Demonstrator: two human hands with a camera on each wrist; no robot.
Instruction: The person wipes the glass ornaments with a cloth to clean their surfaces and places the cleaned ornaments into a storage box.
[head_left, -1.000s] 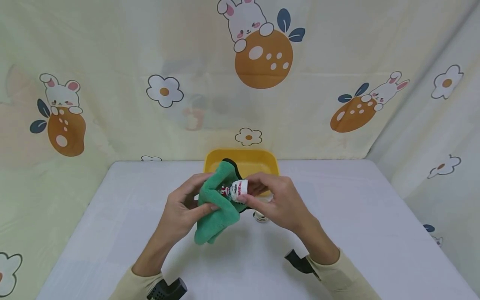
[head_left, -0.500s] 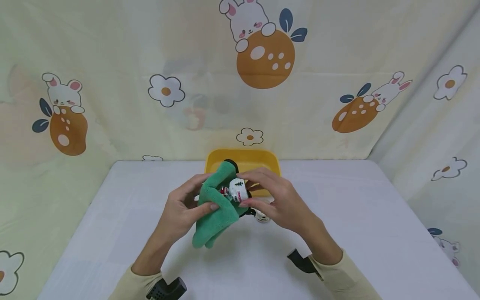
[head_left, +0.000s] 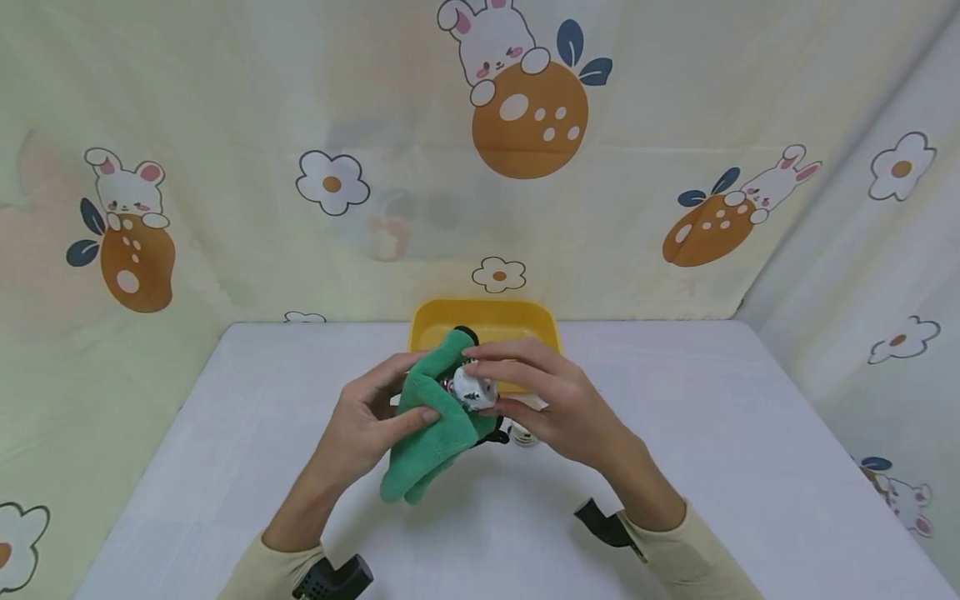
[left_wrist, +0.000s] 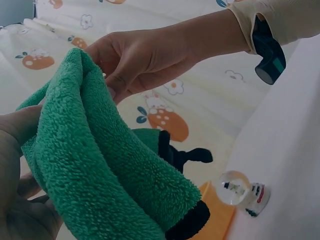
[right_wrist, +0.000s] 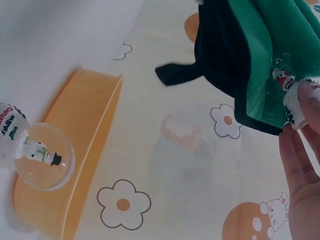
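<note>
My left hand [head_left: 378, 408] grips a green plush cloth [head_left: 431, 429] with black edging, its thumb on top of a fold. Inside the folded cloth lies the glass ball of a small snow globe [head_left: 474, 392], tilted, with a red-and-white figure visible in the right wrist view. The fingers and thumb of my right hand [head_left: 558, 400] pinch the globe's white printed base [right_wrist: 294, 110]. Below that hand, a second snow globe [right_wrist: 46, 156] with a snowman inside stands on the table. The cloth hides most of the held globe in the left wrist view.
A yellow tray [head_left: 487, 314] sits at the table's back edge, behind the hands and partly covered by them. The white table [head_left: 675, 433] meets a patterned curtain [head_left: 637, 108] at the back. A black strap [right_wrist: 180, 73] hangs from the cloth's edging.
The held globe's base has turned in my right fingers: red lettering faced up before, a green tree print shows now. The right fingers have moved over its top. The cloth's lower corner dropped slightly.
</note>
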